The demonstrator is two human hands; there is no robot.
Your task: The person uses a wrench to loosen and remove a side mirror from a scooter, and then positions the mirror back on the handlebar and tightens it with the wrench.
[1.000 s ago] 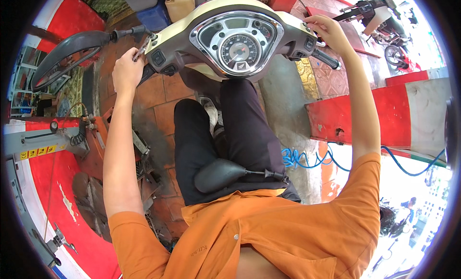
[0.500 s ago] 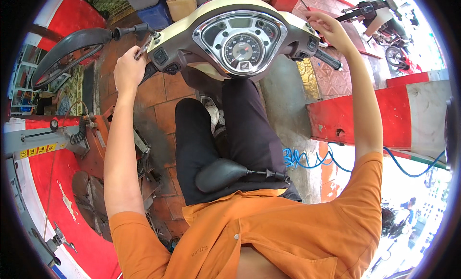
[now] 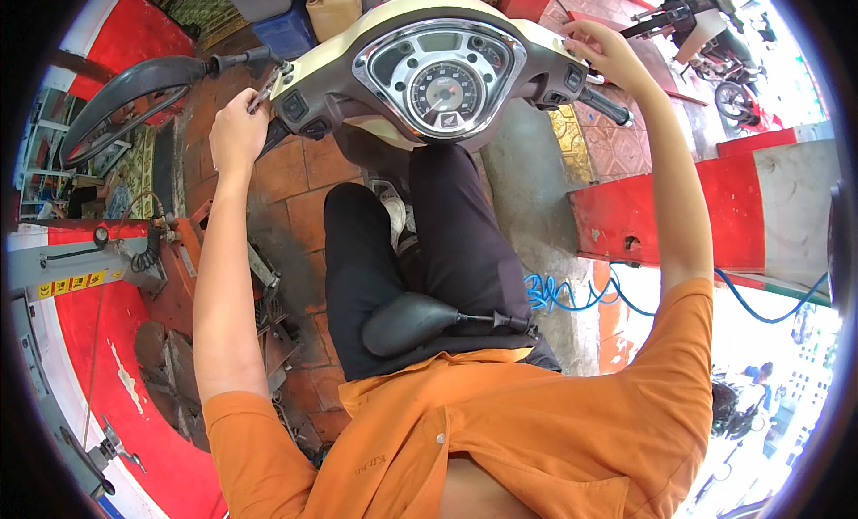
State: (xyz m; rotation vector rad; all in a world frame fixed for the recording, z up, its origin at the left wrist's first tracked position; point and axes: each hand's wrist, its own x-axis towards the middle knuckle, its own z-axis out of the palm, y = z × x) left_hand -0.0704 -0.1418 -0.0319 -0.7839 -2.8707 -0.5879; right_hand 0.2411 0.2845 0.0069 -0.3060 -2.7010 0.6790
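Observation:
My left hand (image 3: 239, 133) is closed on a slim metal tool (image 3: 262, 94) at the base of the left mirror (image 3: 147, 76) on a scooter. My right hand (image 3: 608, 56) is at the right end of the cream handlebar cover (image 3: 393, 16), fingers curled at the small mount above the right grip (image 3: 608, 106); anything between the fingertips is too small to make out. Between my hands sits the speedometer cluster (image 3: 444, 94). A second black mirror (image 3: 407, 325), stem to the right, lies across my lap.
Plastic jerrycans (image 3: 277, 32) stand behind the handlebar. Red-and-white beams (image 3: 666, 210) flank me, with machinery (image 3: 107, 264) at left and a coiled blue hose (image 3: 554, 291) at right. Motorcycles (image 3: 742, 59) are parked at upper right; another person (image 3: 760, 385) is at lower right.
My right fingers lifted and spread slightly half a second ago and are now curled back toward the mount. My left hand stays in the same place on the tool.

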